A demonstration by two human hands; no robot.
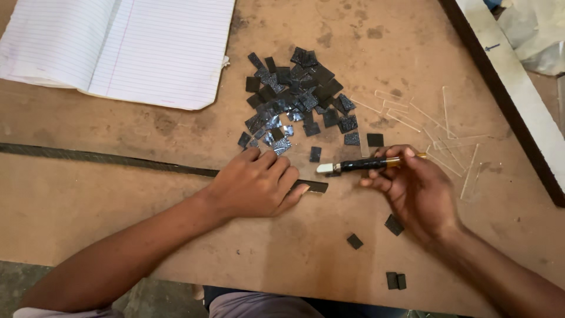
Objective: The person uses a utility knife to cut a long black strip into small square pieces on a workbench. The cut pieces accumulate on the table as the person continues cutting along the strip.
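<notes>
Two forearms come in from the bottom edge, both hands over a brown table (88, 206). Left hand (256, 185) lies flat, palm down, fingers loosely together, pressing on a long dark strip (106, 159); nothing gripped, just pinning it. Strip runs from the left edge across the table, its end poking out just past the left fingertips. Right hand (415, 191) is curled round a cutter (368, 164), held in the fingers like a pen: black shaft, amber back end, white head pointing left, sitting just above the strip end. One strip, one cutter. Loose dark squares near the right hand: one right by the wrist, one (354, 241) below the palm, a pair touching each other at the bottom edge, so four. Above the cutter, three or four more singles lie apart from the heap. Pile (297, 97) of the same dark squares further up, several dozen, overlapping, too many to count exactly; some are glossy. Clear strips (447, 144) lie scattered right of the pile, roughly eight to ten. One open lined notebook (118, 47) at the top left. Pale ledge (518, 100) borders the table on the right.
</notes>
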